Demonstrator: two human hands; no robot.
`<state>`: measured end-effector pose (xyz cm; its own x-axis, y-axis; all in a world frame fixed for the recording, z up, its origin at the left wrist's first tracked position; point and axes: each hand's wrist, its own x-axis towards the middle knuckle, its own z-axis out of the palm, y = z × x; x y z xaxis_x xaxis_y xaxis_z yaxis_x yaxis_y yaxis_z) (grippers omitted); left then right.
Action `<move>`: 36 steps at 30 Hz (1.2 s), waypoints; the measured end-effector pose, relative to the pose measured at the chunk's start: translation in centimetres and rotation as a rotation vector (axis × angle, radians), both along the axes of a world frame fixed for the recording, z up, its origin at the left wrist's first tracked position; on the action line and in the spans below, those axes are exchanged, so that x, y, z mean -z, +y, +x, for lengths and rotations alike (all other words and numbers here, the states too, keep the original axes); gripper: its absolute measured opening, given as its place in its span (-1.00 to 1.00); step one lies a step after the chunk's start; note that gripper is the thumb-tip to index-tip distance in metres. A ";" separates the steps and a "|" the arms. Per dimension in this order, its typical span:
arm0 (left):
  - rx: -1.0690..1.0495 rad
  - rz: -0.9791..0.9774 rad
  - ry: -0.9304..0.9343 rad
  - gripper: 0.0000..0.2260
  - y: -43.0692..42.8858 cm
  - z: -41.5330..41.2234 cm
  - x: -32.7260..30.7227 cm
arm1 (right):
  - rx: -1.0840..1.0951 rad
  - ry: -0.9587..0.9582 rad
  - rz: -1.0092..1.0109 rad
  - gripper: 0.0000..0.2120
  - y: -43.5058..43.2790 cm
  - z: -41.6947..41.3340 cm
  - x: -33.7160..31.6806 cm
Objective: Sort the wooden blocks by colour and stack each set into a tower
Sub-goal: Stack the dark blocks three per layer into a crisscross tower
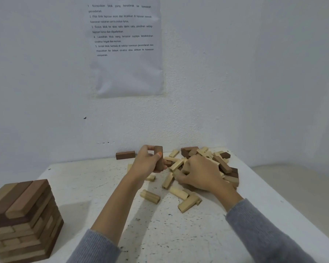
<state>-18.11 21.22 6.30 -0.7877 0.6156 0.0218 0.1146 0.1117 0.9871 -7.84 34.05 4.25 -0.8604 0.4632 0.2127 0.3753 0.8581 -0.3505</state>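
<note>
White wall fills the far side, with a sheet of paper with printed lines (125,54) stuck on it. Below it is a white table with small dark specks (103,196).

At the far middle of the table, the left hand (147,165) holds a dark brown wooden block (158,150) standing up on end. The fingers and thumb wrap around it, and the block's top pokes out above the hand.

Just to the right, the right hand (199,173) lies on a messy pile of pale and brown wooden blocks (223,165). Its fingers bend down over some pale blocks on the left side of the pile. I cannot tell if it grips one or only touches them.

A few pale blocks lie loose on the near side of the pile, such as a pale wooden block with grooves (150,196), which sits between the two arms.

One more long dark brown block (125,155) lies flat by the wall, just left of the left hand.

At the near left, well apart from both hands, stands a square tower of stacked brown and pale blocks (21,215)
</note>
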 end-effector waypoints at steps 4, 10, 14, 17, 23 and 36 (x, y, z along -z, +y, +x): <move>-0.006 0.058 0.030 -0.75 -1.0 0.5 -1.1 | 0.047 0.159 -0.138 -0.66 -0.2 0.4 -1.5; 0.032 0.076 0.135 -0.75 -4.1 2.8 -3.0 | -0.055 0.352 -0.374 -0.66 -2.2 2.0 -3.9; 0.067 0.052 0.193 -0.78 -7.4 4.7 -3.2 | -0.277 0.453 -0.509 -0.69 -4.5 4.1 -4.2; 0.101 0.026 0.184 -0.79 -9.9 6.2 -2.8 | -0.349 0.465 -0.514 -0.77 -6.3 5.6 -3.7; 0.199 -0.081 0.123 -0.75 -13.9 8.7 0.1 | -0.359 0.402 -0.731 -0.73 -9.6 7.0 -1.3; 0.107 -0.259 0.248 -0.75 -17.8 8.1 5.4 | -0.193 0.192 -0.787 -0.80 -14.2 6.9 3.3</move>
<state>-10.04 3.39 0.86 -0.7086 0.7046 0.0364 0.3713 0.3285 0.8685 -0.91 19.81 0.96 -0.9215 0.3864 0.0398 0.1193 0.3790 -0.9177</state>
